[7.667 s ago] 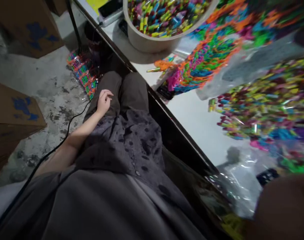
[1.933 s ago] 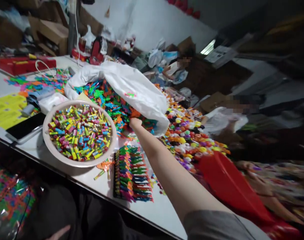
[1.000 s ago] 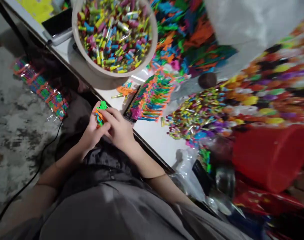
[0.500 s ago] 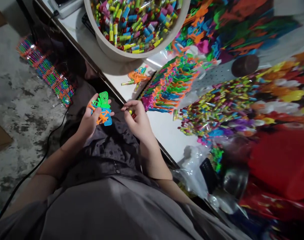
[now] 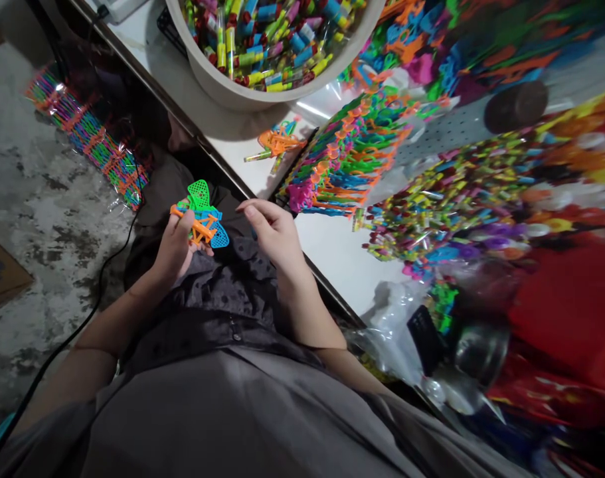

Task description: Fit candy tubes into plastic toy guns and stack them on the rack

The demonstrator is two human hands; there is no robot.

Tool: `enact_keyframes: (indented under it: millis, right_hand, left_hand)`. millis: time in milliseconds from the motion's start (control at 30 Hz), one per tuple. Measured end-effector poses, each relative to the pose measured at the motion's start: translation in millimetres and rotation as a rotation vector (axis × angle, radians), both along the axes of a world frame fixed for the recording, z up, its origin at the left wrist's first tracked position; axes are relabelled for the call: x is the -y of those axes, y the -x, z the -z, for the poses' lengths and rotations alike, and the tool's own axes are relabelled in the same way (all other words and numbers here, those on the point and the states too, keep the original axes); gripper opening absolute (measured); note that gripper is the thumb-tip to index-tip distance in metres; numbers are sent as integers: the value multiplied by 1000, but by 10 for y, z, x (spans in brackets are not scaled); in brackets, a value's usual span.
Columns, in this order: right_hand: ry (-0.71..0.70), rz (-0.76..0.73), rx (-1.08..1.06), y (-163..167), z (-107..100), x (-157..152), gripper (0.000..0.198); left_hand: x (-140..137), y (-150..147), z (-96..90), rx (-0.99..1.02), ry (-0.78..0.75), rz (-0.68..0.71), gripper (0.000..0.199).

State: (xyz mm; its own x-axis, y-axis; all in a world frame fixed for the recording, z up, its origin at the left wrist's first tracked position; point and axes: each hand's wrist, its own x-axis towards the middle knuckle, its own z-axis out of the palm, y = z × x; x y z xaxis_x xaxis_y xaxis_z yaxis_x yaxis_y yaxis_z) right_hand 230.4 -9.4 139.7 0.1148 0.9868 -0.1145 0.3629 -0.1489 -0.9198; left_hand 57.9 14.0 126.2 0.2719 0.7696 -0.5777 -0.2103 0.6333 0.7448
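Over my lap, my left hand (image 5: 175, 242) is closed around several small plastic toy pieces. Among them are a green lattice paddle (image 5: 199, 194), a blue lattice paddle (image 5: 219, 234) and an orange open frame (image 5: 202, 230). To the right, by the table edge, my right hand (image 5: 277, 232) is curled with thumb and forefinger close together, apart from the left. What its fingers hold, if anything, is hidden now. Nearest to it on the table stands a dense row of multicoloured plastic pieces (image 5: 346, 159). An orange piece with small tubes (image 5: 278, 141) lies just beyond.
A round tub (image 5: 277, 99) full of small coloured tubes stands on the white table (image 5: 327, 245). Further right lie heaped tubes (image 5: 446, 192), clear bags (image 5: 392, 318) and a red bag (image 5: 571, 312). A wrapped bundle (image 5: 90, 136) rests at left, near a black cable (image 5: 100, 285).
My left fingers have closed more over the pieces, which have turned slightly. Small yellow and red bits seen earlier at my right fingers are out of sight. The view has shifted a little.
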Motion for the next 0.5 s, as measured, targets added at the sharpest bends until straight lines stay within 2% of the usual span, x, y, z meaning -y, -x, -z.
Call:
enact_keyframes:
  millis: [133, 300, 400, 500]
  right_hand:
    - [19, 175, -138, -23, 49, 16, 49]
    - [-19, 250, -343, -24, 120, 42, 46]
    - [-47, 251, -324, -7, 142, 65, 39]
    - [-73, 198, -200, 5, 146, 84, 35]
  left_hand:
    - [-2, -39, -23, 55, -39, 21, 47]
    - [12, -83, 16, 71, -90, -2, 44]
    - [28, -87, 74, 65, -133, -13, 38]
    - [42, -78, 135, 37, -172, -23, 35]
